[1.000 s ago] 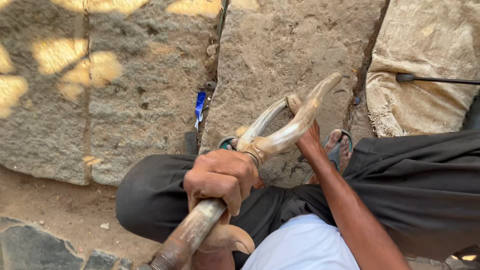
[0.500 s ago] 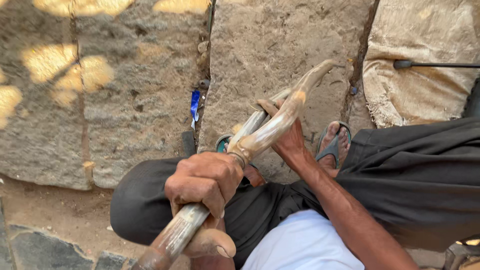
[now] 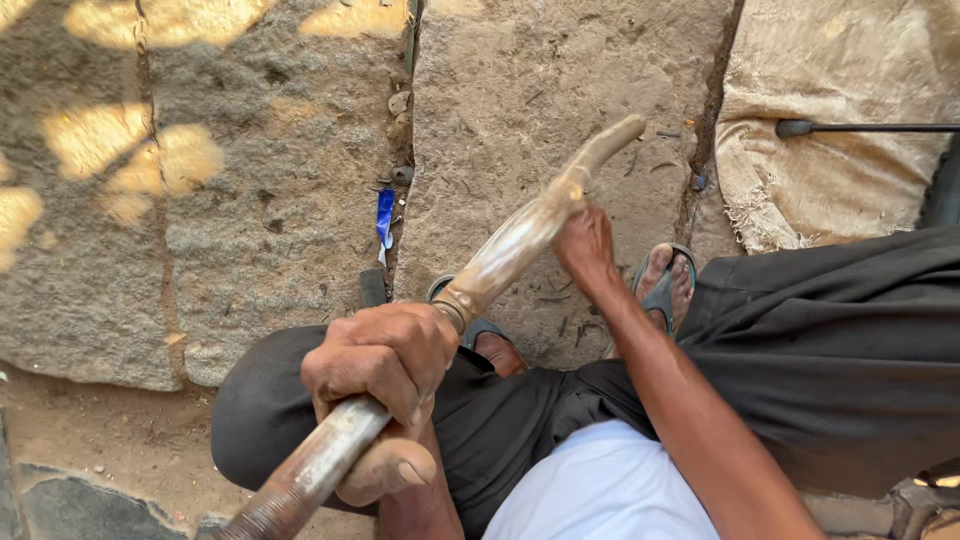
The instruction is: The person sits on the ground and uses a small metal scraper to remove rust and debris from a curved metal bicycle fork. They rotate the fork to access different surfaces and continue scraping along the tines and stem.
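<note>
- Rough stone slabs (image 3: 250, 200) form the ground; the person is seated low.
- A long curved horn (image 3: 520, 240) is gripped tightly near its base by the left hand (image 3: 385, 365).
- The right hand (image 3: 585, 245) is closed under its upper part.
- The horn is held above the knees, its surface apparently part-smoothed; remaining work cannot be judged.
- A sack (image 3: 830, 170), rod (image 3: 860, 127) and blue scrap (image 3: 385, 212) lie nearby, obstructing nothing.

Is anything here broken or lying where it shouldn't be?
A small blue scrap lies like litter in the crack between the stone slabs. The sack has a frayed edge. The horn, gripped by the left hand and right hand, looks whole.
</note>
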